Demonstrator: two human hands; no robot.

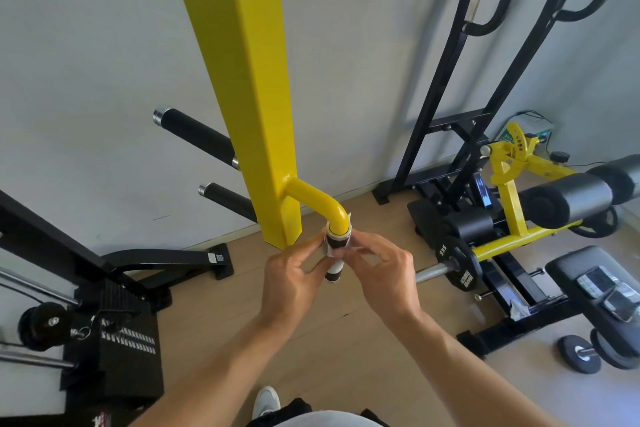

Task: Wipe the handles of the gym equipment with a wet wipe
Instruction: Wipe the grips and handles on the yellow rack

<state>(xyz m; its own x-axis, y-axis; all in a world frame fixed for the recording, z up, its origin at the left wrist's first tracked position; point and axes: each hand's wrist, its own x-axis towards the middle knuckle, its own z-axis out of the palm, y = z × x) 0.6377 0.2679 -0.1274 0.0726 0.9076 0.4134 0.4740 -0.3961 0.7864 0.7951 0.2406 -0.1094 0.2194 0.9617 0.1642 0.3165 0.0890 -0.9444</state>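
Pale walls and a wood floor (214,319) frame a yellow post (252,87) whose curved handle (335,255) hangs wrapped in a wet wipe (336,266). Left hand (289,282) and right hand (384,279) pinch the wipe from either side. Nearby, a weight plate (459,265) reads "5KG".

wooden floor (363,340) — dumbbell (585,354), bench frame (502,329)

A pale grey wall (86,45) meets a light wood-look floor (346,340), with a black weight stack (117,350) at left, a black ladder-like rack (485,62) against the wall, and a padded bench (595,288) at right.
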